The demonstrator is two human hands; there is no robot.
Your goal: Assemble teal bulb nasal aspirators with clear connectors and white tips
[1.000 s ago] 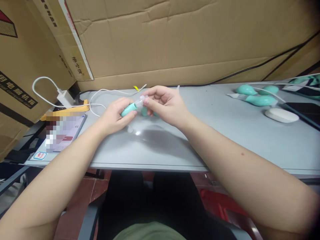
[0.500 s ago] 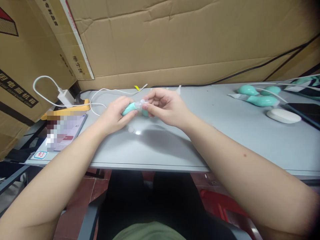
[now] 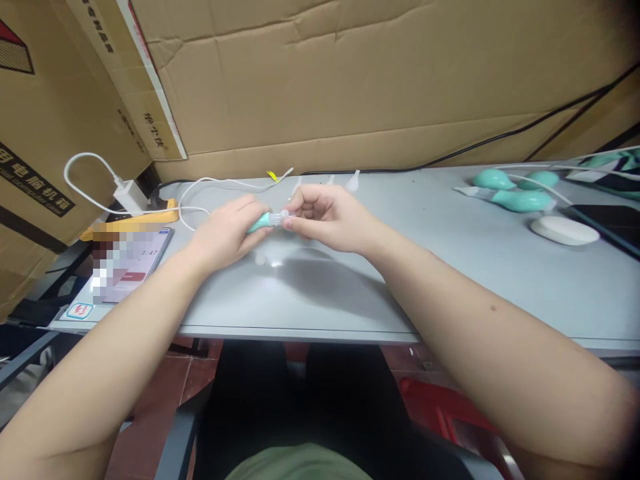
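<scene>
My left hand (image 3: 225,230) is closed around a teal squeeze bulb (image 3: 259,223), most of which is hidden in the palm. A clear plastic neck (image 3: 275,219) points right from the bulb. Thumb and fingertips of my right hand (image 3: 325,215) pinch the clear end piece (image 3: 285,215) of that neck. Whether this piece is joined to the neck or only touches it, I cannot tell. Below the hands a small clear round part (image 3: 261,259) lies on the grey table (image 3: 380,293). Behind my right hand lies a clear funnel-shaped tip (image 3: 354,181).
Several teal bulbs (image 3: 523,200) lie at the right, near a white rounded case (image 3: 565,230) and a dark phone-like slab (image 3: 607,223). A phone (image 3: 143,267) and an orange power strip (image 3: 130,220) with a white charger (image 3: 131,196) are at the left. Cardboard (image 3: 350,87) walls the back.
My right hand has shifted slightly, its fingertips now closer to the bulb's neck. A teal patch beneath its fingers is no longer visible. More of the clear tips behind it shows.
</scene>
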